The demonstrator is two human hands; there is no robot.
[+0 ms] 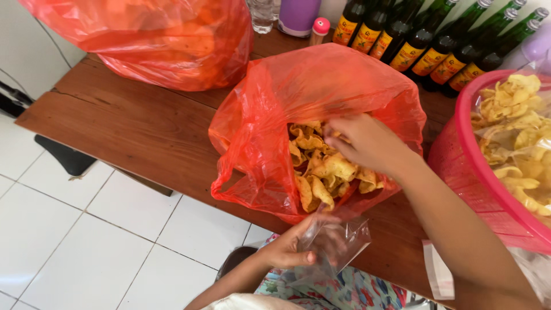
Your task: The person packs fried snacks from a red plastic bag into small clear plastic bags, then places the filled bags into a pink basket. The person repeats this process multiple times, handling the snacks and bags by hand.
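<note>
An open red plastic bag sits on the wooden table and is full of curly yellow chips. My right hand reaches into the bag's mouth, fingers curled among the chips; whether it grips any is unclear. Below the table edge my left hand pinches a small clear plastic bag by its rim, holding it just under the red bag.
A second, fuller red bag lies at the back left. A pink basket of the same chips stands at the right. A row of dark green bottles lines the back edge, beside a purple container. White tiled floor lies below left.
</note>
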